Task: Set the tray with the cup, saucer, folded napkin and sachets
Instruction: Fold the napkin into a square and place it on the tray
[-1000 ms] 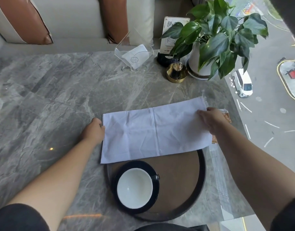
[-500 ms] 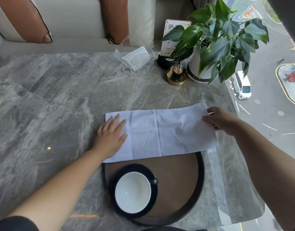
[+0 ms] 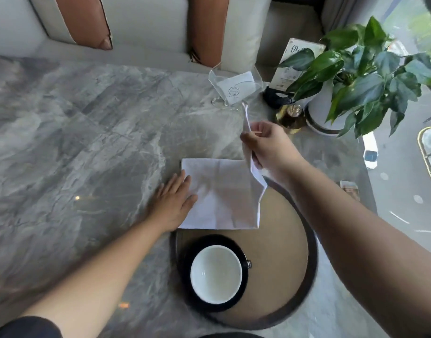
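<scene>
Left hand fingers flat on napkin, right hand pinching lifted end (over tray)

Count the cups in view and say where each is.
1: a white cup on the black saucer, at the near-left of the round tray. None seem hidden.

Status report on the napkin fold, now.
Left hand flat, pinning the napkin. Right hand pinching its right end, lifted off the table. Cup on saucer, both on tray. Nothing in the way.
</scene>
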`<move>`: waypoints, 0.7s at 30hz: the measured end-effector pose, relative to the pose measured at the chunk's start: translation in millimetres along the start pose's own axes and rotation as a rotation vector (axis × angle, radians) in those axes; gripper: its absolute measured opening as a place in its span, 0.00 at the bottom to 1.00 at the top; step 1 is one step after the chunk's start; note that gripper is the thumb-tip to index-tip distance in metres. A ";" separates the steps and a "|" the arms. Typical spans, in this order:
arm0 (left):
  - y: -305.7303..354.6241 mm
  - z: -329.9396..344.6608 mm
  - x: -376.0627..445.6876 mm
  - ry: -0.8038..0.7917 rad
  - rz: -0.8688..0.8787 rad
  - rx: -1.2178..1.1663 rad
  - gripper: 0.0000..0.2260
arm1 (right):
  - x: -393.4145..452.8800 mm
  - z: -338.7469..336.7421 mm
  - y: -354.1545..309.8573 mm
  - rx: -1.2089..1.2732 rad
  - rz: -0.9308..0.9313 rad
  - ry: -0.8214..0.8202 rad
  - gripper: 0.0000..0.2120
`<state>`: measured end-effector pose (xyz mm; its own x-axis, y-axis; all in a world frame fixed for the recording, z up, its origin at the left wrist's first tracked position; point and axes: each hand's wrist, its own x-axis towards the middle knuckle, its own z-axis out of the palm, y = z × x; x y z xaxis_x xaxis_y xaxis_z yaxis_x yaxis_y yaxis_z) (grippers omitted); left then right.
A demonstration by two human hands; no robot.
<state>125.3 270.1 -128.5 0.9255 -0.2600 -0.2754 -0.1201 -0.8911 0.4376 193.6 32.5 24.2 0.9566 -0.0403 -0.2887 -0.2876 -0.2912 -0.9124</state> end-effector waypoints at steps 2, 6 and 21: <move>-9.2 -6.8 -10.4 0.119 -0.075 -0.187 0.24 | 1.7 40.6 4.7 -0.073 -0.005 -0.041 0.09; -22.3 -15.3 -31.5 0.261 -0.241 -0.428 0.18 | 5.0 106.9 30.1 -0.398 -0.101 -0.161 0.15; -19.3 -10.6 -33.1 0.224 -0.361 -0.483 0.12 | 5.3 155.3 85.0 -0.778 -0.097 -0.258 0.18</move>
<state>100.8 299.9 -118.7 0.9364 0.1550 -0.3148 0.3395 -0.6270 0.7012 166.9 156.0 -100.0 0.9071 0.2123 -0.3635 0.0013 -0.8649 -0.5020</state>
